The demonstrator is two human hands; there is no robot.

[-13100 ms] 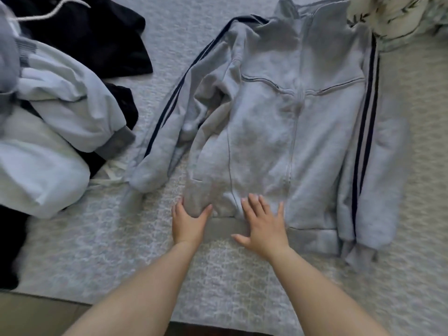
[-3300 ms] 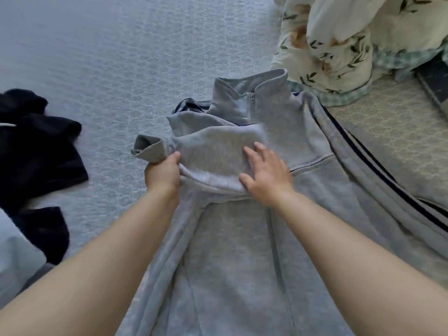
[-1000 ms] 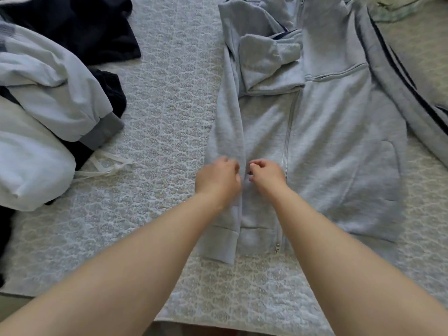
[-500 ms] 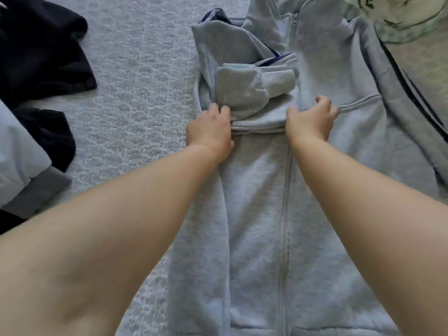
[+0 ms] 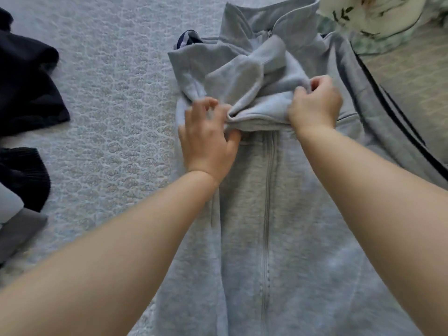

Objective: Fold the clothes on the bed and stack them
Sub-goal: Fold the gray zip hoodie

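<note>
A grey zip-up jacket [image 5: 266, 226] with dark stripes on its sleeves lies front up on the bed, collar at the far end. Its left sleeve [image 5: 244, 81] is folded across the chest in a bunched wad. My left hand [image 5: 208, 139] pinches the near left edge of that folded sleeve between thumb and fingers. My right hand [image 5: 315, 105] grips the sleeve's right end, fingers curled round the cloth and lifting it a little. The jacket's right sleeve [image 5: 388, 122] trails unfolded off to the right.
Dark clothes [image 5: 26, 93] and a pale grey garment [image 5: 14, 224] lie in a heap at the left. A floral quilt [image 5: 378, 18] is bunched at the far right. The textured grey bedspread [image 5: 116, 112] shows between the heap and the jacket.
Both hands have taken hold of the folded sleeve and raised its near edge; the wad is more bunched and has shifted toward the collar. My view has moved in closer.
</note>
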